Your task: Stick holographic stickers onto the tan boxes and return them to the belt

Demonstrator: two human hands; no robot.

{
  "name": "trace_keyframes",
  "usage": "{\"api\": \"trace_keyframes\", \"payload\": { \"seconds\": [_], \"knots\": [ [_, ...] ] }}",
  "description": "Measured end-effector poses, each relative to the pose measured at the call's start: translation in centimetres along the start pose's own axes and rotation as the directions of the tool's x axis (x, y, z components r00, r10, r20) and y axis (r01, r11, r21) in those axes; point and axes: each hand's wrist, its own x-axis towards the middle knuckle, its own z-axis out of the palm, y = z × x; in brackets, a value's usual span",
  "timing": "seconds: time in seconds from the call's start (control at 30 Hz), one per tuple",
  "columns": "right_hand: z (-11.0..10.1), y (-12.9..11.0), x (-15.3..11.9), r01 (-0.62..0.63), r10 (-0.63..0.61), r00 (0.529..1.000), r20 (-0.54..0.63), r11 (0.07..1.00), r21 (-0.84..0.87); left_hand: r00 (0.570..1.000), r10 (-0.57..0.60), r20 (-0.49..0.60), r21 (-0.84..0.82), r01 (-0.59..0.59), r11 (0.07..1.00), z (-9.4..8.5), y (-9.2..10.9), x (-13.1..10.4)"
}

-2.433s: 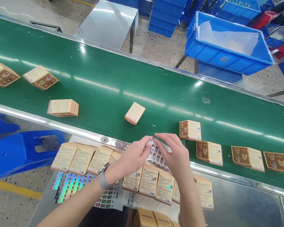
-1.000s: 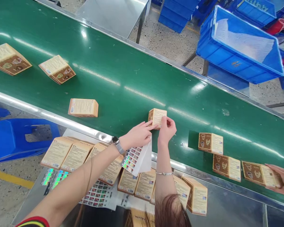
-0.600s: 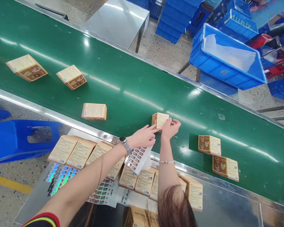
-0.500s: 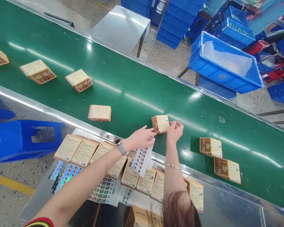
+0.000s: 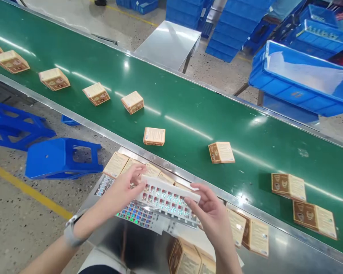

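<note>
Both hands (image 5: 125, 190) pinching sticker sheet (image 5: 165, 198)

green belt (image 5: 188, 114), blue crate (image 5: 291, 89), iridescent sticker sheet (image 5: 167, 198)

Speckled floor (image 5: 14, 224), steel table (image 5: 168, 43), stacked blue crates (image 5: 231, 30)

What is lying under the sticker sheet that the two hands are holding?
Under the held sticker sheet lies another holographic sheet on the steel table, among tan boxes. The sheet and the right hand cover the middle of that row.
</note>
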Motion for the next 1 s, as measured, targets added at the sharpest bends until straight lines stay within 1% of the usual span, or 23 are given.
{"api": "trace_keyframes", "payload": {
  "seconds": [0.03,0.07,0.1,0.13,0.17,0.2,0.23,0.3,0.37,0.4,0.43,0.5,0.57,0.63,0.7,0.8,0.87,0.9,0.93,1.0],
  "knots": [
    [0.7,0.0,-0.1,-0.019,0.019,1.0,0.004,1.0,-0.005,0.991,0.101,-0.091,0.116,-0.091,0.989,0.2,0.2,-0.6],
    [1.2,0.1,-0.3,-0.036,0.036,0.999,0.009,0.999,-0.013,0.964,0.225,-0.143,0.222,-0.19,0.956,0.6,0.5,-1.0],
    [1.6,0.2,-0.4,-0.051,0.051,0.998,0.02,0.998,-0.025,0.931,0.339,-0.139,0.297,-0.287,0.911,1.1,1.0,-1.4],
    [1.9,0.2,-0.5,-0.062,0.064,0.997,0.046,0.997,-0.039,0.904,0.418,-0.089,0.326,-0.37,0.87,1.6,1.5,-1.7],
    [1.9,0.2,-0.6,-0.068,0.072,0.994,0.08,0.996,-0.053,0.889,0.456,-0.023,0.311,-0.427,0.849,2.1,2.0,-1.9],
    [1.9,0.2,-0.7,-0.066,0.073,0.99,0.117,0.996,-0.065,0.891,0.452,0.037,0.271,-0.444,0.854,2.6,2.4,-2.0],
    [1.7,0.1,-0.7,-0.057,0.069,0.984,0.162,0.996,-0.073,0.903,0.419,0.089,0.218,-0.428,0.877,2.9,2.7,-2.0],
    [1.2,-0.2,-0.7,-0.027,0.049,0.965,0.256,0.996,-0.09,0.933,0.313,0.179,0.121,-0.336,0.934,2.9,2.9,-1.8],
    [0.8,-0.5,-0.7,0.01,0.04,0.942,0.334,0.989,-0.148,0.935,0.238,0.264,0.065,-0.263,0.963,2.4,2.7,-1.5],
    [0.7,-0.7,-0.7,0.034,0.039,0.936,0.35,0.98,-0.198,0.927,0.225,0.3,0.054,-0.252,0.966,2.0,2.5,-1.3],
    [0.8,-0.7,-0.7,0.063,0.03,0.939,0.343,0.965,-0.255,0.917,0.222,0.33,0.056,-0.254,0.966,1.7,2.3,-1.1],
    [1.1,-0.7,-0.9,0.141,-0.033,0.957,0.287,0.92,-0.367,0.9,0.234,0.367,0.087,-0.284,0.955,1.1,1.9,-0.8],
    [1.7,-0.6,-0.9,0.232,-0.138,0.963,0.232,0.861,-0.452,0.89,0.271,0.366,0.134,-0.339,0.931,1.0,1.6,-0.7],
    [2.3,-0.4,-0.8,0.303,-0.224,0.951,0.213,0.812,-0.499,0.891,0.312,0.329,0.158,-0.378,0.912,1.0,1.5,-0.7],
    [2.5,-0.3,-0.6,0.337,-0.257,0.94,0.222,0.787,-0.517,0.898,0.317,0.305,0.135,-0.371,0.919,1.1,1.4,-0.8],
    [2.3,-0.5,0.2,0.368,-0.244,0.922,0.3,0.79,-0.49,0.908,0.269,0.321,0.104,-0.317,0.943,0.8,1.4,-0.7],
    [1.9,-0.9,0.8,0.393,-0.24,0.904,0.353,0.791,-0.469,0.915,0.246,0.319,0.123,-0.297,0.947,0.5,1.4,-0.5],
    [1.7,-1.2,1.1,0.419,-0.255,0.892,0.373,0.777,-0.47,0.918,0.242,0.316,0.135,-0.296,0.946,0.4,1.3,-0.4],
    [1.7,-1.6,1.4,0.457,-0.281,0.875,0.395,0.749,-0.48,0.918,0.241,0.316,0.145,-0.297,0.944,0.3,1.3,-0.3],
    [1.7,-2.3,2.0,0.56,-0.349,0.82,0.454,0.653,-0.51,0.916,0.25,0.313,0.152,-0.308,0.939,0.2,1.1,-0.1]
  ]
}}
